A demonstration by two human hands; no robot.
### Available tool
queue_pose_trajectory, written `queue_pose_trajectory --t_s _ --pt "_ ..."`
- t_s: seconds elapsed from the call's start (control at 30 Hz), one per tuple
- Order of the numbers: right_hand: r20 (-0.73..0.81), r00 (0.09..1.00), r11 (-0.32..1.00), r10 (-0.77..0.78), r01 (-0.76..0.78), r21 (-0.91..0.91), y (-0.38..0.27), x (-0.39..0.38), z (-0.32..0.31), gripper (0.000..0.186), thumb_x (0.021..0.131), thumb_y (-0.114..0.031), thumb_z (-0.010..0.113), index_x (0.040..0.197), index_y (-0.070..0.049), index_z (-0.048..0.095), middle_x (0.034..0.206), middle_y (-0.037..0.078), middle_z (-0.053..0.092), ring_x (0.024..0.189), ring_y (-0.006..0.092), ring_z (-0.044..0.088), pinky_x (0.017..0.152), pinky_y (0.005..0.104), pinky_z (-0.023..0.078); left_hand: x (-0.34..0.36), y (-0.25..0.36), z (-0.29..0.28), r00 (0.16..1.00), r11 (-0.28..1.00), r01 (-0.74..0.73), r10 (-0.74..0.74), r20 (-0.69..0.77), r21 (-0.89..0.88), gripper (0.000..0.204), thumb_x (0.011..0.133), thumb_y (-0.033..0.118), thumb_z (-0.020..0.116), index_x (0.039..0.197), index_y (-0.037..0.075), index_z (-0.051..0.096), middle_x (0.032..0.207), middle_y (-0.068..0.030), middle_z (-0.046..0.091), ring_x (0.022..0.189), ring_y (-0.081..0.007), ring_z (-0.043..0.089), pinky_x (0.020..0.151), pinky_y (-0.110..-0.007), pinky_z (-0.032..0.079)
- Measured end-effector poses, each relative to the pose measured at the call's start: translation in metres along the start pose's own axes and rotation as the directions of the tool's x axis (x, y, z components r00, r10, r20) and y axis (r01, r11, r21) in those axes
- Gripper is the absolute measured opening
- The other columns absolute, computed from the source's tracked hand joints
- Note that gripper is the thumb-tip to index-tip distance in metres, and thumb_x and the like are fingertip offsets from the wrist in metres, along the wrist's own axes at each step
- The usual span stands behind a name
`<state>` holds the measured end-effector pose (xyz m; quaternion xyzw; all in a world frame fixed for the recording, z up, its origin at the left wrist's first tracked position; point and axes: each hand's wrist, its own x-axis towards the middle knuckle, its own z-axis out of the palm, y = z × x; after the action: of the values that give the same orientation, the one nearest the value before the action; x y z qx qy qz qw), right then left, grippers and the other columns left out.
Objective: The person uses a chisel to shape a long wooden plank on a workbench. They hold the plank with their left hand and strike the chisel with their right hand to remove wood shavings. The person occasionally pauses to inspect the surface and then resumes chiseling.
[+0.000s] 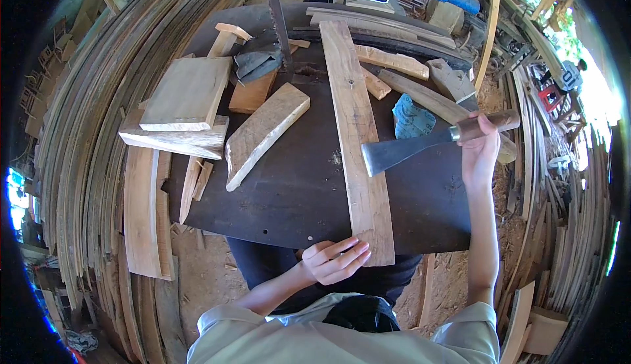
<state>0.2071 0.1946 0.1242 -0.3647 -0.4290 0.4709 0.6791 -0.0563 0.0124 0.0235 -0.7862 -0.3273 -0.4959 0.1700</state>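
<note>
A long, pale wooden board (358, 124) lies lengthwise across the dark table (289, 196), its near end reaching past the front edge. My left hand (336, 260) is closed on that near end at its left edge, fingers curled on top. In my right hand (481, 150) is a broad-bladed chisel (401, 154), gripped by its wooden handle. Its flared metal blade points left, and the tip shows over the right edge of the board; whether it touches the wood I cannot tell. A crumpled blue cloth (412, 117) lies just beyond the blade.
An upright toothed saw blade (275, 16) stands at the table's far side, with a grey cloth (257, 66) near it. Thick wood blocks (186, 93) are stacked at the left; a bark-edged piece (268, 131) lies beside them. More offcuts (394, 62) lie at the far right.
</note>
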Motion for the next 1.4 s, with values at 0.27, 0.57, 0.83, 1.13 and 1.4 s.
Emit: queue_pose_trajectory --t_s 0.27,0.57,0.83,1.13,1.4 --pt "0.029 0.999 0.996 -0.042 0.044 -0.08 -0.009 0.002 0.0 0.027 0.089 -0.029 0.059 0.098 -0.004 0.061 0.085 0.009 0.067 0.071 0.0146 0.061 0.062 0.0279 0.043 0.003 0.0 -0.001 1.0 1.0 0.005 -0.005 0.016 -0.014 0.02 0.082 0.019 0.073 0.101 0.018 0.069 0.11 0.0063 0.068 0.098 -0.01 0.062 0.072 -0.023 0.043" --pt "0.086 0.996 0.999 0.004 0.0 -0.047 -0.005 -0.005 0.01 0.027 0.086 -0.024 0.066 0.099 -0.002 0.061 0.082 0.009 0.065 0.069 0.0158 0.06 0.06 0.0298 0.044 0.001 0.0 0.0 1.0 1.0 0.008 -0.008 0.001 -0.017 0.02 0.08 0.019 0.074 0.1 0.017 0.069 0.109 0.0058 0.068 0.098 -0.0102 0.063 0.072 -0.022 0.043" --pt "0.058 0.998 0.998 -0.03 0.033 -0.047 -0.001 -0.006 0.009 0.027 0.087 -0.027 0.066 0.097 -0.002 0.062 0.083 0.008 0.066 0.071 0.0156 0.062 0.058 0.0299 0.044 0.003 -0.001 0.001 1.0 1.0 -0.001 0.001 -0.01 -0.007 0.02 0.08 0.019 0.075 0.099 0.018 0.069 0.109 0.0062 0.068 0.098 -0.0094 0.063 0.071 -0.022 0.043" --pt "-0.058 0.988 0.989 -0.143 0.141 -0.037 -0.002 0.0 0.0 0.026 0.086 -0.024 0.068 0.099 -0.002 0.061 0.089 0.008 0.066 0.071 0.0154 0.062 0.057 0.0305 0.046 0.002 -0.001 0.0 1.0 1.0 0.005 -0.005 -0.005 -0.018 0.02 0.08 0.019 0.075 0.099 0.017 0.069 0.108 0.0062 0.069 0.097 -0.009 0.063 0.071 -0.022 0.043" --pt "0.008 0.992 0.988 -0.129 0.129 -0.088 -0.008 -0.004 0.007 0.021 0.088 -0.024 0.063 0.094 -0.004 0.062 0.084 0.006 0.066 0.073 0.0169 0.064 0.057 0.0294 0.046 0.001 -0.001 -0.002 1.0 1.0 -0.001 0.001 0.019 -0.01 0.019 0.082 0.02 0.073 0.1 0.017 0.069 0.108 0.0054 0.069 0.098 -0.009 0.063 0.072 -0.022 0.042"
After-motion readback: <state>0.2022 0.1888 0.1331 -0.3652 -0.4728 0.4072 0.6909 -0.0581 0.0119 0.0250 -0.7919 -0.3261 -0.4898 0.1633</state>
